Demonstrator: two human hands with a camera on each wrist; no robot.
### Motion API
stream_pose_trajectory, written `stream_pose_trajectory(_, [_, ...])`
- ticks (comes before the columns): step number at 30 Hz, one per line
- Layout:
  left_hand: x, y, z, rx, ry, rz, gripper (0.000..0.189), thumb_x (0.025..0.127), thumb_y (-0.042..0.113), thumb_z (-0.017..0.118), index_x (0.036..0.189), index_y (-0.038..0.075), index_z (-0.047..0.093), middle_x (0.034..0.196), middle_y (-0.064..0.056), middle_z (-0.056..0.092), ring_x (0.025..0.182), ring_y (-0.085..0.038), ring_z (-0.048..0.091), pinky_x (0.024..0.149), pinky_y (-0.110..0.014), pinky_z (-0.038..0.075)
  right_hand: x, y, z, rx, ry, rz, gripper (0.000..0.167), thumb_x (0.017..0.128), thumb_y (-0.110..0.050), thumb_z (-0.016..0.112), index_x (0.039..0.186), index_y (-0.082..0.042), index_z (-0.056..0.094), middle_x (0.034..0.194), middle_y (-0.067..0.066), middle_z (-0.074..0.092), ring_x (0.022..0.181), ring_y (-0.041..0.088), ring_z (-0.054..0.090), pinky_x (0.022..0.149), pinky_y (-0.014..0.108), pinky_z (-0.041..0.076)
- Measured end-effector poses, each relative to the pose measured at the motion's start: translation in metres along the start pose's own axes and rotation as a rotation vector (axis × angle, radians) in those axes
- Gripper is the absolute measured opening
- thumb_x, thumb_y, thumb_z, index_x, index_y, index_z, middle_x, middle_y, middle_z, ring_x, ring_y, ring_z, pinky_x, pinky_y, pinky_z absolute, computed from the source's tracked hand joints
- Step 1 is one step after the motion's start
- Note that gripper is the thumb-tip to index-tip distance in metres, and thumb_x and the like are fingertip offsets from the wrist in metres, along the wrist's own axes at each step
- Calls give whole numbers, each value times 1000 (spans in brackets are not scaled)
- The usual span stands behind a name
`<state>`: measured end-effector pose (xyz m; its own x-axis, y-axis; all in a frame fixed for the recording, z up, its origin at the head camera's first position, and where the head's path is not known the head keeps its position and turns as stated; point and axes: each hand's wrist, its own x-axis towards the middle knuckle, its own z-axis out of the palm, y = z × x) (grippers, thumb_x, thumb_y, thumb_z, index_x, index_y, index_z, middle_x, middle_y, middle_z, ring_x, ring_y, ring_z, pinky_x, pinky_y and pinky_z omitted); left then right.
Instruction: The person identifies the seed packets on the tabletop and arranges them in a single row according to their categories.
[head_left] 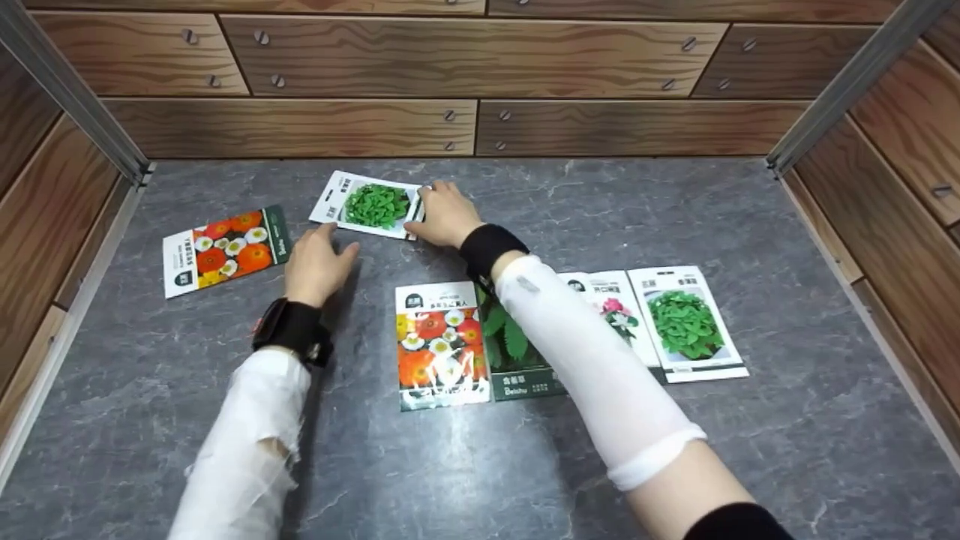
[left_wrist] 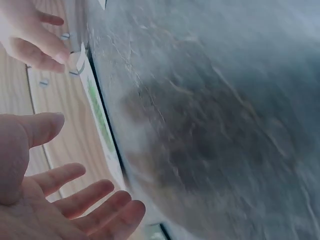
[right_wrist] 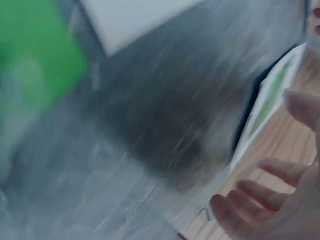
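A seed packet picturing green leaves (head_left: 377,205) lies at the back of the tabletop. My right hand (head_left: 448,216) is at its right edge, thumb and fingers spread around the corner side. In the right wrist view, the fingers of that right hand (right_wrist: 275,205) are loosely extended beside the packet (right_wrist: 272,95); whether they touch it I cannot tell. My left hand (head_left: 315,262) is just in front of the packet's left end, fingers spread, holding nothing. To its left lies a packet with orange and white flowers (head_left: 234,251), turned sideways.
Nearer me is a row of packets: an orange flower packet (head_left: 442,349), a dark green leaf packet (head_left: 517,375) partly under my right forearm, a pink flower packet (head_left: 619,315) and another green leaf packet (head_left: 686,326). Wood-patterned walls (head_left: 480,60) enclose the grey marbled tabletop (head_left: 810,420).
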<state>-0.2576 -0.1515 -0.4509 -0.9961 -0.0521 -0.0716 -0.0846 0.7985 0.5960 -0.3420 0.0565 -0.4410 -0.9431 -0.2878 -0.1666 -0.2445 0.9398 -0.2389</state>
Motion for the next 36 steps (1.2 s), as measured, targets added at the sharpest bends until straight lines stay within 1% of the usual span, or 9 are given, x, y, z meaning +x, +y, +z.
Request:
stream_pose_trajectory(6, [13,6,5,31,-18,-37,61,104,30,59,155,-3,46,152,-34,52,143,-50,51,119,-61,43,19,1,1,-20,13,1,78,100,-49,66,161,-8,40,169,21,34,160,39,31,128,56,37])
stream_pose_trajectory(11, [56,-19,43,77,-12,10,57,101,39,59,144,2,59,144,-31,60,133,-52,57,109,-65,49,18,-2,-1,13,-46,12,96,93,-43,77,168,-14,24,176,22,17,165,40,17,130,61,31])
stream_pose_trajectory(13, [62,-20,52,105,-24,27,56,100,40,59,138,0,62,142,-31,61,132,-54,57,107,-67,50,15,-4,-3,19,-75,8,101,90,-42,80,168,-14,23,174,22,23,164,40,23,130,57,34])
stream_pose_trajectory(19, [24,25,23,164,-121,-42,54,106,31,54,140,-11,59,156,-34,49,150,-58,37,129,-62,31,11,-16,0,-10,-121,-38,98,85,-43,84,162,-9,36,165,21,43,154,39,43,124,54,44])
stream_pose_trajectory(21, [22,29,22,171,-115,-66,52,108,29,51,141,-11,59,156,-34,48,151,-57,37,130,-61,32,12,-21,0,-17,-107,-43,95,84,-43,85,160,-7,39,163,22,45,153,39,43,124,53,44])
stream_pose_trajectory(23, [21,32,22,173,-122,-83,51,108,27,48,141,-10,58,157,-33,47,151,-55,37,129,-61,34,10,-22,-3,3,-72,-36,82,85,-36,84,152,-4,49,156,22,53,148,39,49,122,50,47])
stream_pose_trajectory(28, [22,32,23,151,-133,-88,50,110,26,43,146,-7,55,159,-32,45,152,-54,36,125,-62,38,5,-23,-16,284,33,38,35,91,-4,65,125,4,67,129,22,71,121,36,66,106,45,56])
stream_pose_trajectory(32, [19,25,21,102,-97,-66,50,110,24,41,152,-1,52,157,-30,48,148,-54,42,124,-62,39,-1,-26,-26,513,60,20,36,97,0,56,130,6,68,129,23,71,118,32,65,108,41,55])
stream_pose_trajectory(36, [15,19,19,25,-20,-48,50,107,25,45,151,2,54,153,-27,56,143,-49,52,121,-62,42,-9,-25,-29,616,66,-33,39,100,-3,59,138,5,64,129,22,72,112,26,65,105,35,56])
